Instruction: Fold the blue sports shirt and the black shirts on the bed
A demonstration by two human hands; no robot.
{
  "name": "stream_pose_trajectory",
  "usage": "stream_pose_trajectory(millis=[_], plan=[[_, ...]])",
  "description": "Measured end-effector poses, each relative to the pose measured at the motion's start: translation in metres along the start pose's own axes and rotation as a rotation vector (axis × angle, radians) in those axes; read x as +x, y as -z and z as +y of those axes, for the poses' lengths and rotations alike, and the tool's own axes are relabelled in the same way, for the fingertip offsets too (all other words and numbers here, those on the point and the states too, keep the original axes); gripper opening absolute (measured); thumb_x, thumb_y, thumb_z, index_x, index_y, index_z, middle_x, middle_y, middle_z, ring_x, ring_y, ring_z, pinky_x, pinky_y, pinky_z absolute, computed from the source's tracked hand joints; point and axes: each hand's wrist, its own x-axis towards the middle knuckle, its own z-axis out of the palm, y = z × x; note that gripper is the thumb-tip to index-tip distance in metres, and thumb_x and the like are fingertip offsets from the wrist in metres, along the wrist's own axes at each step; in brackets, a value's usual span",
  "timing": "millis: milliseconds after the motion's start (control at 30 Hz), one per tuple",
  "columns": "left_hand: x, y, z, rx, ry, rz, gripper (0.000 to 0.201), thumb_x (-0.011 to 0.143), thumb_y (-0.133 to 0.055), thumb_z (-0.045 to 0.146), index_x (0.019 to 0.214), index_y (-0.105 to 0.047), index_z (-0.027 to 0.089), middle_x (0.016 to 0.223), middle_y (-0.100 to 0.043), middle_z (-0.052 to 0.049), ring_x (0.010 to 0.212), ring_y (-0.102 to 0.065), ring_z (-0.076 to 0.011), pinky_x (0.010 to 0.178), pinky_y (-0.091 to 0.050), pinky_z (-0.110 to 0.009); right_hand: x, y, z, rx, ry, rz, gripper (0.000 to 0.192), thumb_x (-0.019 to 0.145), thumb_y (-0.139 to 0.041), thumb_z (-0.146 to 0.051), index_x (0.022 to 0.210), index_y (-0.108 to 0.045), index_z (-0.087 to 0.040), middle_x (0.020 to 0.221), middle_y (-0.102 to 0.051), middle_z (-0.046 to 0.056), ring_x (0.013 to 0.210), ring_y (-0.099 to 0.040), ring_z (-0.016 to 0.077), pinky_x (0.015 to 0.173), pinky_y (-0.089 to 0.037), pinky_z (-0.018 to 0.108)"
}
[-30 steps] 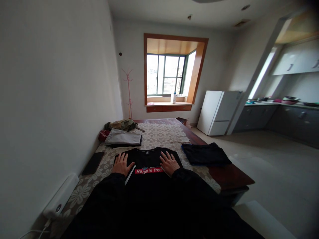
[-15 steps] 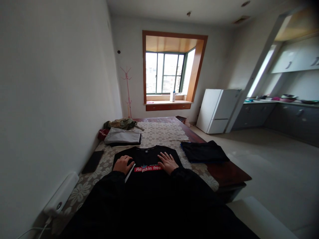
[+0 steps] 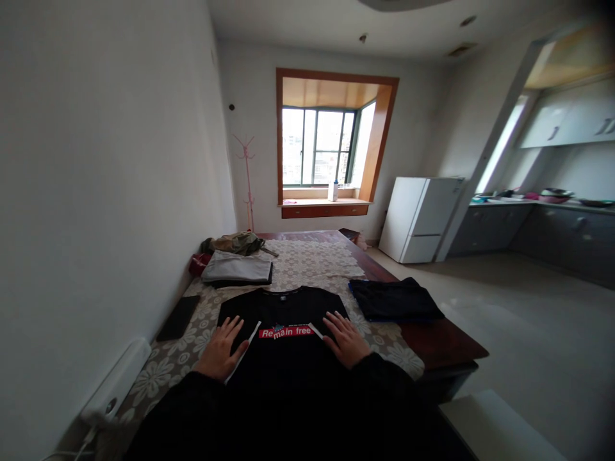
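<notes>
A black T-shirt (image 3: 283, 310) lies spread on the table, its neckline away from me and a red "Remain free" print across the chest. White strips show on it beside each hand. My left hand (image 3: 221, 349) rests flat on the shirt's left side, fingers extended and a little apart. On the right side, my right hand (image 3: 344, 338) lies with its fingers spread, touching the fabric. Neither hand grips anything. The shirt's lower part blends into my dark sleeves and cannot be made out.
Folded grey and black clothes (image 3: 237, 267) sit at the far left, near a crumpled olive cloth (image 3: 235, 243). A folded dark garment (image 3: 396, 299) lies at the right. A dark flat item (image 3: 179, 318) and a white power strip (image 3: 115, 384) are by the wall. Lace tablecloth (image 3: 312, 256) covers the table.
Both hands have slid toward me along the shirt's sides, and the left hand's fingers have straightened. A white strip beside the right hand has come into sight. The view has tilted slightly upward.
</notes>
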Motion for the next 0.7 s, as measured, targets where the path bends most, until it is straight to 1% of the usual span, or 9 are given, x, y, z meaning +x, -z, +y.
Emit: stream_pose_trajectory(millis=[67, 133, 233, 367, 433, 500, 567, 633, 700], plan=[[-0.020, -0.002, 0.000, 0.005, -0.052, -0.018, 0.070, 0.094, -0.043, 0.060, 0.155, -0.038, 0.026, 0.164, -0.037, -0.005, 0.154, -0.025, -0.0301, 0.125, -0.023, -0.053, -0.024, -0.007, 0.007, 0.010, 0.051, -0.008, 0.057, 0.101, -0.038, -0.052, 0.152, -0.047, -0.026, 0.161, -0.039, 0.004, 0.151, -0.031, 0.0266, 0.123, -0.028, 0.048], [-0.036, -0.007, 0.004, 0.023, -0.060, -0.025, 0.072, 0.093, -0.045, 0.062, 0.157, -0.034, 0.031, 0.164, -0.035, -0.004, 0.154, -0.026, -0.0304, 0.125, -0.021, -0.054, -0.041, -0.013, 0.011, 0.019, 0.090, -0.010, 0.061, 0.101, -0.039, -0.053, 0.156, -0.039, -0.027, 0.162, -0.037, 0.004, 0.151, -0.032, 0.0257, 0.123, -0.029, 0.047], [-0.045, -0.011, 0.012, 0.061, -0.056, -0.048, 0.075, 0.092, -0.047, 0.064, 0.158, -0.029, 0.034, 0.165, -0.033, -0.003, 0.154, -0.026, -0.0309, 0.125, -0.019, -0.055, -0.046, -0.014, 0.008, 0.009, 0.102, -0.004, 0.067, 0.101, -0.040, -0.055, 0.160, -0.029, -0.026, 0.164, -0.032, 0.005, 0.152, -0.029, 0.0258, 0.124, -0.028, 0.047], [-0.043, 0.001, 0.021, 0.083, -0.062, -0.075, 0.074, 0.092, -0.045, 0.063, 0.157, -0.034, 0.029, 0.165, -0.033, -0.004, 0.153, -0.026, -0.0310, 0.125, -0.020, -0.056, -0.042, 0.005, 0.002, 0.030, 0.119, -0.064, 0.066, 0.101, -0.038, -0.056, 0.159, -0.033, -0.024, 0.164, -0.031, 0.006, 0.152, -0.027, 0.0262, 0.125, -0.023, 0.050], [-0.052, 0.008, 0.023, 0.045, -0.082, -0.058, 0.067, 0.094, -0.042, 0.058, 0.154, -0.040, 0.029, 0.163, -0.037, -0.003, 0.153, -0.028, -0.0290, 0.126, -0.019, -0.055, -0.055, 0.013, 0.003, 0.098, 0.116, -0.016, 0.060, 0.100, -0.038, -0.053, 0.154, -0.043, -0.026, 0.162, -0.037, 0.006, 0.151, -0.031, 0.0268, 0.125, -0.023, 0.051], [-0.074, 0.008, 0.022, -0.037, -0.076, 0.015, 0.058, 0.096, -0.040, 0.052, 0.149, -0.049, 0.032, 0.159, -0.044, 0.001, 0.151, -0.032, -0.0262, 0.127, -0.020, -0.053, -0.084, 0.013, 0.009, 0.209, 0.017, 0.128, 0.052, 0.100, -0.037, -0.050, 0.141, -0.059, -0.027, 0.153, -0.051, 0.007, 0.143, -0.043, 0.0282, 0.121, -0.032, 0.050], [-0.112, -0.004, 0.018, -0.143, 0.017, 0.144, 0.052, 0.094, -0.039, 0.050, 0.141, -0.057, 0.037, 0.153, -0.053, 0.004, 0.148, -0.039, -0.0247, 0.127, -0.026, -0.049, -0.127, 0.000, 0.017, 0.347, -0.190, 0.301, 0.047, 0.099, -0.036, -0.052, 0.120, -0.070, -0.028, 0.133, -0.067, 0.011, 0.127, -0.059, 0.0304, 0.111, -0.045, 0.048], [-0.160, -0.027, 0.009, -0.234, 0.217, 0.308, 0.049, 0.092, -0.039, 0.050, 0.136, -0.059, 0.041, 0.147, -0.059, 0.004, 0.143, -0.047, -0.0261, 0.124, -0.034, -0.047, -0.177, -0.027, 0.023, 0.479, -0.449, 0.427, 0.047, 0.095, -0.037, -0.058, 0.103, -0.072, -0.028, 0.113, -0.074, 0.012, 0.111, -0.067, 0.0328, 0.099, -0.054, 0.047], [-0.207, -0.058, -0.002, -0.285, 0.490, 0.471, 0.053, 0.089, -0.041, 0.052, 0.141, -0.051, 0.046, 0.139, -0.064, 0.003, 0.137, -0.053, -0.0296, 0.121, -0.039, -0.049, -0.222, -0.061, 0.025, 0.568, -0.698, 0.478, 0.049, 0.090, -0.040, -0.067, 0.095, -0.070, -0.029, 0.105, -0.075, 0.013, 0.105, -0.069, 0.0359, 0.094, -0.057, 0.049]])
